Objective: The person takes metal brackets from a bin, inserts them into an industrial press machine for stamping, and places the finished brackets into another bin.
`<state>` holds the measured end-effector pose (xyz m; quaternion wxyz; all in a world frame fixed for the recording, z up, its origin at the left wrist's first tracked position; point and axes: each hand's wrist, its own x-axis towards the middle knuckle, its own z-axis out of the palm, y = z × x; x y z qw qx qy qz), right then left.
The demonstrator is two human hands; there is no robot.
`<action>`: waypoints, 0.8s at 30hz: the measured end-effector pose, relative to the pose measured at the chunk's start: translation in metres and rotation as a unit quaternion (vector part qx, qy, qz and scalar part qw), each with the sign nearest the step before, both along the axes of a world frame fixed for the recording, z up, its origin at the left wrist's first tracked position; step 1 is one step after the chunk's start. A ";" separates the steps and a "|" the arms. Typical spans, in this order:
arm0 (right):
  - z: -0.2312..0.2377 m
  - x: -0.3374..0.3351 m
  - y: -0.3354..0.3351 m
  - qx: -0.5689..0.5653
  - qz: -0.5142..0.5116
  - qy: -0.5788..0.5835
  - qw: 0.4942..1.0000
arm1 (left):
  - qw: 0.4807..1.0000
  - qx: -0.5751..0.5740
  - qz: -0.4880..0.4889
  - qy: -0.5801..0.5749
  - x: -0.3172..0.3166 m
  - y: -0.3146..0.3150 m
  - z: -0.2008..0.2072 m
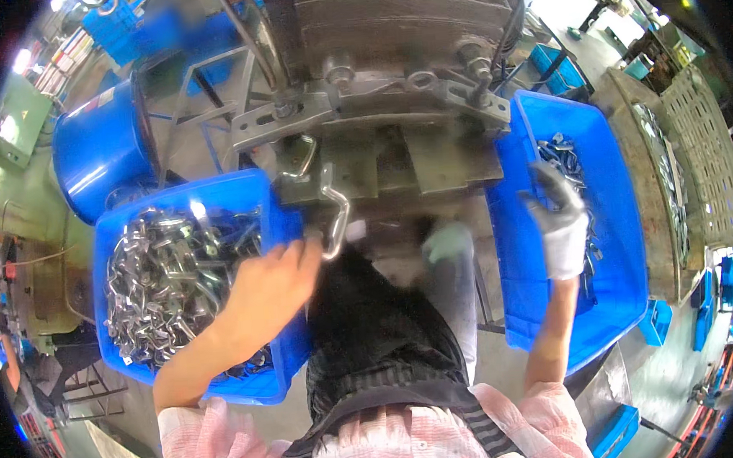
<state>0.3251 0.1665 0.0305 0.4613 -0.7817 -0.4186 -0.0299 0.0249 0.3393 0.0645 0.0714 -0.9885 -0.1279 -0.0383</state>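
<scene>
The person sat in front of a big grey press machine (391,85), with a blue bin on each side. The left hand (273,285) was bare. It was closed around the lower end of a bent metal bar (334,218), and the bar stood up from the fingers toward the front of the machine, just past the fingertips. Holding it by the bottom end probably kept the fingers away from the machine's heavy parts. Right beside that hand, on its outer side, was the left blue bin (246,186), heaped with shiny bent metal pieces (168,275). The bin seemed to sit so close so that the hand needed only a short reach to get a piece. The right hand (561,221) wore a white glove with grey fingers. It hung over the right blue bin (539,302), and its fingers pointed down at a small pile of metal pieces (565,160) at the far end of that bin. It could not be told if this hand held a piece or was empty, because the glove hid the inside of the hand. This bin was much less full than the other one. Between the two hands were the person's dark lap and the front of the machine. Further out past the left hand stood a round blue drum (97,149).
</scene>
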 end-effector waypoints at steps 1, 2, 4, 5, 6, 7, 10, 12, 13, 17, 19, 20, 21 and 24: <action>-0.002 -0.021 0.007 0.004 0.060 0.065 0.996 | 1.000 -0.003 -0.006 0.000 0.005 -0.003 0.002; -0.001 -0.042 0.013 -0.028 0.123 0.152 0.980 | 0.999 0.028 -0.031 0.006 0.008 -0.005 0.005; -0.006 -0.068 0.029 -0.074 0.243 0.264 0.930 | 0.996 0.049 -0.072 0.006 0.012 -0.010 0.009; -0.017 -0.073 0.039 -0.068 0.298 0.483 0.820 | 0.996 0.052 -0.079 0.004 0.014 -0.013 0.010; -0.025 -0.071 0.049 -0.098 0.359 0.532 0.760 | 0.992 0.040 -0.117 -0.015 0.015 -0.014 0.009; -0.024 -0.074 0.059 -0.099 0.437 0.619 0.645 | 0.987 0.029 -0.154 -0.033 0.013 -0.014 0.009; -0.017 -0.088 0.066 -0.095 0.453 0.603 0.650 | 0.986 0.043 -0.152 -0.048 0.004 -0.014 0.007; -0.017 -0.092 0.066 -0.060 0.283 0.482 0.827 | 0.994 0.036 -0.096 -0.044 -0.001 -0.008 0.008; -0.017 -0.092 0.067 -0.049 0.193 0.336 0.920 | 0.994 0.037 -0.097 -0.044 -0.003 -0.006 0.006; -0.011 -0.130 0.054 -0.131 0.357 0.031 0.924 | 0.998 -0.006 -0.062 -0.031 0.002 -0.008 0.000; -0.013 -0.140 0.066 -0.158 0.313 -0.028 0.936 | 0.998 -0.055 -0.024 0.029 0.011 -0.015 0.014; -0.023 -0.136 0.070 -0.145 0.285 -0.035 0.947 | 0.997 -0.073 -0.019 -0.036 0.009 -0.014 0.011; -0.029 -0.126 0.078 -0.131 0.255 -0.045 0.957 | 0.997 -0.070 -0.021 -0.038 0.008 -0.012 0.018; -0.044 -0.071 0.097 -0.003 0.153 0.098 0.983 | 0.956 -0.179 0.153 -0.176 -0.004 0.010 0.017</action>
